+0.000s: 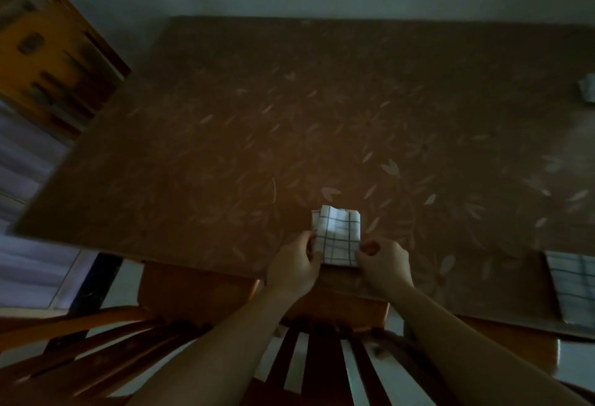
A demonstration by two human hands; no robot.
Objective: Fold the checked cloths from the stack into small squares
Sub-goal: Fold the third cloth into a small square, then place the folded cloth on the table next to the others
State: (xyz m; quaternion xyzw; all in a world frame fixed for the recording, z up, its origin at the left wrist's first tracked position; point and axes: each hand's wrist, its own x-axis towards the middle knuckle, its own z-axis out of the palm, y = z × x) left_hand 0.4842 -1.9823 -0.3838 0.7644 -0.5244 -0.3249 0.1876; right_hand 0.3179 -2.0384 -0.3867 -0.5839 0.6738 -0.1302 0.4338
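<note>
Writing: I could read none; the dim, blurred picture showed no brand or label anywhere.
Folded cloth [338, 235]: it lay on the bench [225, 135] near the front edge, already a small checked square, its far edge uneven.
My left hand [294, 264]: I pinched the cloth's left edge, fingers curled round it.
My right hand [384, 262]: I pinched the cloth's near right corner, fingers curled.
Stack [573, 286]: the checked cloths sat at the bench's front right, cut off by the picture's edge.
Hard to make out: a pale crumpled thing [587, 87] at the far right edge, mostly cut off; I couldn't tell what it was.
Chair [322, 357]: its slatted back stood under my forearms.
</note>
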